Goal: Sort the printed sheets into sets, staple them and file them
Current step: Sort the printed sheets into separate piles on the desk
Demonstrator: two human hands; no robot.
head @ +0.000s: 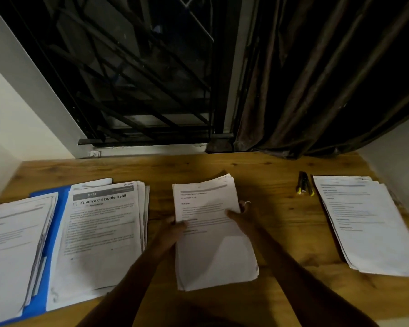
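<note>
A small set of printed sheets [213,253] is in the middle of the wooden desk, held by both hands. My left hand [172,230] grips its left edge, thumb on top. My right hand [240,215] grips the right edge, thumb lying across the page. An open blue folder [57,213] at the left carries a thick stack headed "Finalize Oil Bottle Refill" [99,234] and another stack [12,251] on its left flap. A further pile of sheets [368,227] lies at the right. A dark stapler with yellow tips [305,184] lies beside that pile.
The wooden desk [288,220] runs wall to wall. Behind it are a dark window with a metal grille [139,79] and a dark curtain [316,79] whose hem touches the desk's back edge. White walls close in both sides.
</note>
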